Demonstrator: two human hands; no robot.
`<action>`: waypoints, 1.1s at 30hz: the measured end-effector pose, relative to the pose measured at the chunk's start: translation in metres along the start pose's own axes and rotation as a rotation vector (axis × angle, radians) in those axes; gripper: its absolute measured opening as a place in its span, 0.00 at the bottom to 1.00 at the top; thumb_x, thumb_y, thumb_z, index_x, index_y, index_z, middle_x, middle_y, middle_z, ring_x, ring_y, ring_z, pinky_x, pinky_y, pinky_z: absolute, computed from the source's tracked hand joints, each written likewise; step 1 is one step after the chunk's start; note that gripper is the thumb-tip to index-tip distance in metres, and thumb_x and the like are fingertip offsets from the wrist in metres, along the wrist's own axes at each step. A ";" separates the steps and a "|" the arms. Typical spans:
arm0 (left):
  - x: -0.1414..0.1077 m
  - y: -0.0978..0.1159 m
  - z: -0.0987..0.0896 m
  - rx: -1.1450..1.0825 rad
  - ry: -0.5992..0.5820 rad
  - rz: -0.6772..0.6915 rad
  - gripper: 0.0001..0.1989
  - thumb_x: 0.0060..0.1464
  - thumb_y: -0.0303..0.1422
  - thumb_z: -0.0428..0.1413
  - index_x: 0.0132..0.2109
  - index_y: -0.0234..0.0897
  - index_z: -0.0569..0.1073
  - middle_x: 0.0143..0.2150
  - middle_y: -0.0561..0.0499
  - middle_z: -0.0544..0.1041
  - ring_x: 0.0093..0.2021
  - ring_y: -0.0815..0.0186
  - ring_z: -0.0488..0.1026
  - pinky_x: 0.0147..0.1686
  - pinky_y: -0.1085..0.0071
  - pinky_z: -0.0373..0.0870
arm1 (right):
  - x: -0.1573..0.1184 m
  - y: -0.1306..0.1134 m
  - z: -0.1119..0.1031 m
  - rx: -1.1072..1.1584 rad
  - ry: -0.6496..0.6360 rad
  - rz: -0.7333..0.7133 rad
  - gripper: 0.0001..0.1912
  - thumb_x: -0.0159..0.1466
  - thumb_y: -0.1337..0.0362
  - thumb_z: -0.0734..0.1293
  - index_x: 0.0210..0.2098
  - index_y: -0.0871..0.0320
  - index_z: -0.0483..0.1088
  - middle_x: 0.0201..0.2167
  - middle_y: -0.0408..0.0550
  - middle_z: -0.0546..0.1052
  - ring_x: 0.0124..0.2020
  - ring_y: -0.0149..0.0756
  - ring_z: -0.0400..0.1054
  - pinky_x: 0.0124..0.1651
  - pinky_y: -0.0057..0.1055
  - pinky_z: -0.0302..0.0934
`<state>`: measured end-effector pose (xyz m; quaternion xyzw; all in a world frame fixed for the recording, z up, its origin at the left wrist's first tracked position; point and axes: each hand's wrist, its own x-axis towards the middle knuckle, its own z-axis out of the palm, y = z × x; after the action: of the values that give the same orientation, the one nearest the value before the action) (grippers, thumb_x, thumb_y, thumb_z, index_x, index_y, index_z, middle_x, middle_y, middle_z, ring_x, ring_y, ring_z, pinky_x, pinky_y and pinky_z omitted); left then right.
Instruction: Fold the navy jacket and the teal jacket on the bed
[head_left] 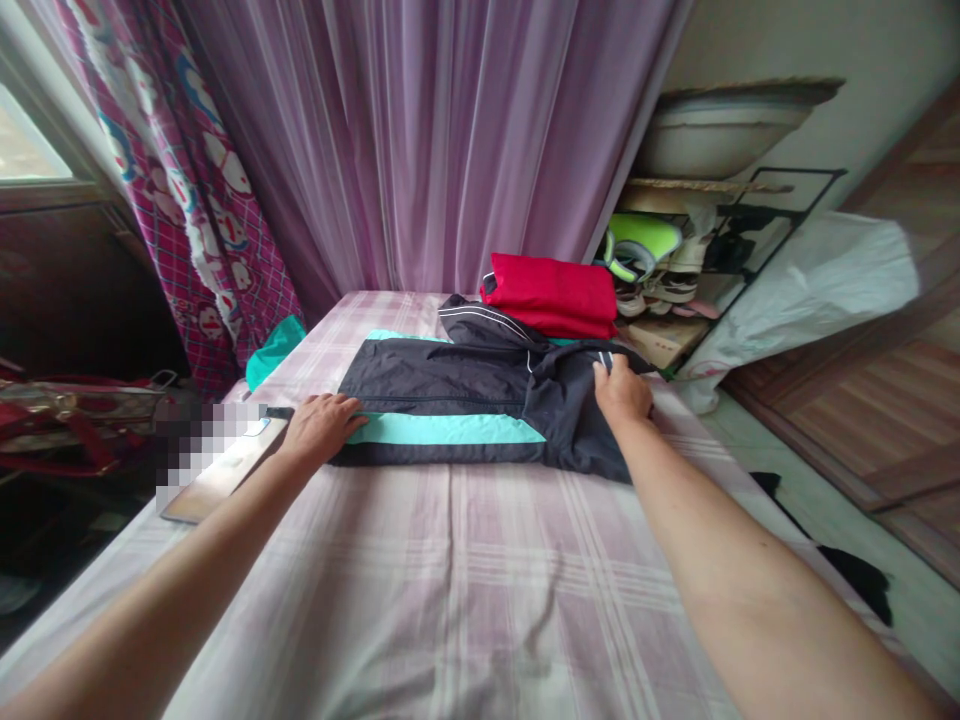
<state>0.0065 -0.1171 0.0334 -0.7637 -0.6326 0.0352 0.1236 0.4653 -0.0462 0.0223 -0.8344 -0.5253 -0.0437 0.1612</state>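
A dark garment with a turquoise stripe (450, 429) lies across the checked cloth of the table. At its left end rests my left hand (324, 424), palm down, fingers spread toward the turquoise edge. My right hand (624, 392) is at the garment's right part, with its fingers closed on the dark fabric near a small white-striped patch. The fabric is bunched and wrinkled by this hand, while the left part lies flatter. A dark piece with white piping (487, 322) sticks out behind, next to a folded red cloth (553, 295).
The checked tablecloth (420, 590) spreads in front. A flat shiny object (217, 475) lies by my left forearm. Purple curtains (450, 130) hang behind. At right stand a rack with shoes (679, 285), a basin (727, 135) and a white plastic bag (817, 290).
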 end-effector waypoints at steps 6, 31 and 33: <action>-0.002 -0.005 0.014 -0.089 -0.017 -0.065 0.20 0.63 0.46 0.46 0.44 0.38 0.76 0.45 0.41 0.80 0.48 0.49 0.76 0.44 0.58 0.67 | -0.001 0.007 0.012 -0.030 -0.134 -0.012 0.21 0.70 0.51 0.57 0.53 0.59 0.69 0.44 0.63 0.79 0.46 0.50 0.74 0.45 0.40 0.64; -0.033 0.007 0.022 -0.221 0.223 0.020 0.20 0.65 0.43 0.44 0.45 0.41 0.78 0.48 0.43 0.80 0.48 0.53 0.75 0.51 0.57 0.68 | -0.061 0.043 -0.038 0.264 -0.284 -0.549 0.18 0.66 0.57 0.58 0.45 0.54 0.76 0.46 0.51 0.80 0.47 0.44 0.74 0.51 0.37 0.67; -0.045 0.005 0.025 -0.308 0.166 0.148 0.22 0.64 0.47 0.45 0.45 0.41 0.79 0.44 0.44 0.81 0.45 0.55 0.76 0.48 0.60 0.70 | -0.083 0.066 -0.044 0.265 -0.466 -0.672 0.17 0.61 0.60 0.62 0.46 0.53 0.77 0.49 0.49 0.80 0.51 0.44 0.73 0.54 0.38 0.67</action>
<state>-0.0031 -0.1585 0.0033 -0.8183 -0.5603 -0.1161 0.0539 0.4914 -0.1582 0.0289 -0.5766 -0.7913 0.1636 0.1209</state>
